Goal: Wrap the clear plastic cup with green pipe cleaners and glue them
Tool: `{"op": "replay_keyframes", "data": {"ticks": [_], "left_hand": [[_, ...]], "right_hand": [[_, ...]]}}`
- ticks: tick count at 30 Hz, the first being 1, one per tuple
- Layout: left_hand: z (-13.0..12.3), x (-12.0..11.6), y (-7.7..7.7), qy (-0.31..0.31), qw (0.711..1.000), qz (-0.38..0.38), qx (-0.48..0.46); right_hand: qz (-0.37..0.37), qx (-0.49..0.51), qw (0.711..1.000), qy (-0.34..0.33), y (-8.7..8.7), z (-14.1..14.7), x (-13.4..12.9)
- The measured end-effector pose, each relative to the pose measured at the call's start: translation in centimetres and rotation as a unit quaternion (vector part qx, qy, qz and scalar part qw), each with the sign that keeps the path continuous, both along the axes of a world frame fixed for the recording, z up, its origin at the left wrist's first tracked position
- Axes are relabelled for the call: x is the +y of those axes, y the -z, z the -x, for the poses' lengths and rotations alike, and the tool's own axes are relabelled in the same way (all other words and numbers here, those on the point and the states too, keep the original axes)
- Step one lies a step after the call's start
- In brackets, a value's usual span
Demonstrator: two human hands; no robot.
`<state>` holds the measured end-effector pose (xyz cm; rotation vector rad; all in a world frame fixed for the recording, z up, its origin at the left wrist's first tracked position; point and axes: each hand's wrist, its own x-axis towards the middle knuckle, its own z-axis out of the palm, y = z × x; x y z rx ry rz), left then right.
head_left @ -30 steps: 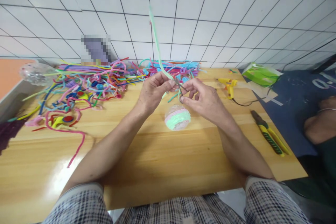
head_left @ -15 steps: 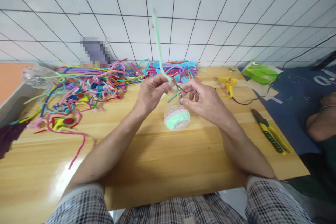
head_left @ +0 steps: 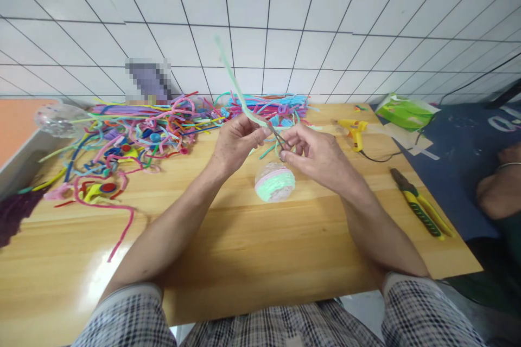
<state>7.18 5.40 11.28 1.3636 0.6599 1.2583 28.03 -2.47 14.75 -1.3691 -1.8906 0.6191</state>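
A pale green pipe cleaner (head_left: 236, 82) rises up and to the left from my left hand (head_left: 239, 143), whose thumb and fingers pinch its lower end. My right hand (head_left: 313, 154) is closed on small scissors (head_left: 280, 138), their blades pointing at the pipe cleaner beside my left fingertips. Just below the hands, a ball (head_left: 275, 182) wrapped in bands of light green and pink sits on the wooden table (head_left: 260, 260).
Tangled colourful pipe cleaners (head_left: 138, 130) cover the back left, with a blue and pink bundle (head_left: 268, 105) at the back. On the right lie a yellow glue gun (head_left: 353, 130), pliers (head_left: 419, 206) and a green packet (head_left: 407, 112). Another person's arm (head_left: 500, 184) shows at the right edge.
The pipe cleaner's free upper end has swung left and down. Both hands keep nearly the same place and grip.
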Motion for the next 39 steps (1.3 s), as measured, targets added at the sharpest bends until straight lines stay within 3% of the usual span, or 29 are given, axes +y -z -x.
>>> {"op": "replay_keyframes", "data": {"ticks": [5,13,23,29,39], "left_hand": [[0.2,-0.4,-0.6,0.032,0.999,-0.002,0.006],[0.3,-0.5,-0.8,0.021,0.999,-0.028,0.01],[0.1,-0.5,-0.9,-0.032,0.997,-0.059,0.023],[-0.1,-0.6,-1.0,-0.051,0.997,-0.053,0.007],[0.1,-0.9,-1.1,-0.068,0.996,-0.052,0.026]], "right_hand": [[-0.016,-0.011,1.0,0.014,0.2,0.0,0.2],[-0.022,-0.042,0.999,0.026,0.1,-0.2,0.3],[-0.087,-0.114,0.988,0.06,-0.3,0.0,-0.1],[-0.08,-0.105,0.991,0.033,-0.4,0.1,-0.3],[-0.096,-0.121,0.987,0.042,-0.3,0.1,-0.3]]}}
